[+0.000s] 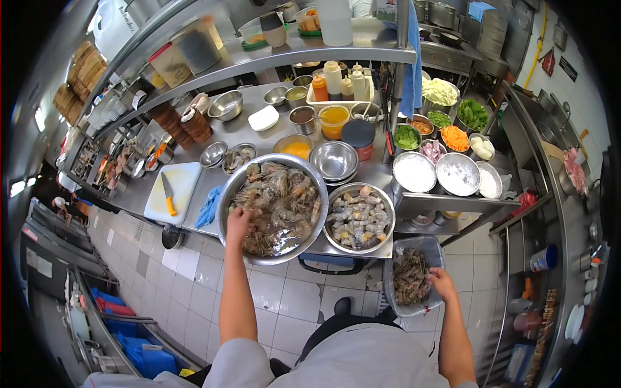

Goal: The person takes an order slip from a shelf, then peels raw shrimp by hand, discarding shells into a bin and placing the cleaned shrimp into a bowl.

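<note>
My left hand reaches into a large steel bowl of whole, unpeeled shrimp sitting in some liquid. Its fingers are bent and closed on shrimp at the bowl's left side. My right hand is at the right side of a grey plastic bin, low beside the counter. Shrimp heads and shells fill much of that bin. The right fingers are curled together, and what they may hold cannot be made out. Peeled shrimp lie in a smaller steel bowl between the two.
Left of the big bowl are a blue glove and a white cutting board with a yellow-handled knife. Behind stand empty steel bowls and squeeze bottles. Bowls of white powder are at right. A shelf crosses above.
</note>
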Tool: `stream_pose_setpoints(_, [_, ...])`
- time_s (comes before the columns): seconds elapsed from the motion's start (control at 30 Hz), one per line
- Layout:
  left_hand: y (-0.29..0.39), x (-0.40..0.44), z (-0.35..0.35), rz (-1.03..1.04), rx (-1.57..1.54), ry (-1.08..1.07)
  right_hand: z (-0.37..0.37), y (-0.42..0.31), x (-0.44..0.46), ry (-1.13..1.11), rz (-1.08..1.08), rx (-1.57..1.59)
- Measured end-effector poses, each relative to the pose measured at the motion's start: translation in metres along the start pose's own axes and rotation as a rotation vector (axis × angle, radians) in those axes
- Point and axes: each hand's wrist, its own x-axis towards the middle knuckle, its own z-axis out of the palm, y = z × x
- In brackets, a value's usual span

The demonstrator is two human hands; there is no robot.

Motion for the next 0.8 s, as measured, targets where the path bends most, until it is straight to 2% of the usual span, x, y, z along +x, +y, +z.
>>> stream_pose_setpoints(0.03, [0.009,-0.006,-0.002,0.000,0.002,-0.002,0.000,-0.002,0.001,0.001,0.002,0.002])
stream_pose_setpoints(0.1, [0.027,-0.017,-0.004,-0.047,-0.518,-0.030,0.000,-0.009,0.004,0.033,-0.063,0.074])
stream_pose_setpoints(0.13, [0.038,-0.020,-0.002,-0.040,-0.551,-0.054,0.001,-0.025,0.001,0.035,-0.063,0.074])
stream_pose_setpoints(0.3, [0.089,-0.050,0.054,0.028,-0.617,-0.215,0.021,-0.148,-0.034,0.089,-0.494,-0.057])
stream_pose_setpoints(0.4, [0.114,-0.080,0.115,-0.005,-0.639,-0.506,0.035,-0.237,-0.076,0.145,-0.770,-0.258])
stream_pose_setpoints(0.5, [0.129,-0.114,0.189,-0.065,-0.667,-0.681,0.045,-0.272,-0.090,0.088,-0.989,-0.411])
stream_pose_setpoints(0.53, [0.135,-0.127,0.211,-0.103,-0.628,-0.692,0.048,-0.276,-0.091,0.091,-1.012,-0.464])
stream_pose_setpoints(0.57, [0.137,-0.136,0.228,-0.069,-0.569,-0.799,0.051,-0.274,-0.089,0.093,-1.015,-0.511])
stream_pose_setpoints(0.7, [0.124,-0.163,0.296,-0.126,-0.541,-0.903,0.045,-0.222,-0.062,0.127,-0.845,-0.535])
stream_pose_setpoints(0.8, [0.104,-0.163,0.329,-0.169,-0.351,-0.989,0.033,-0.183,-0.050,0.104,-0.598,-0.159])
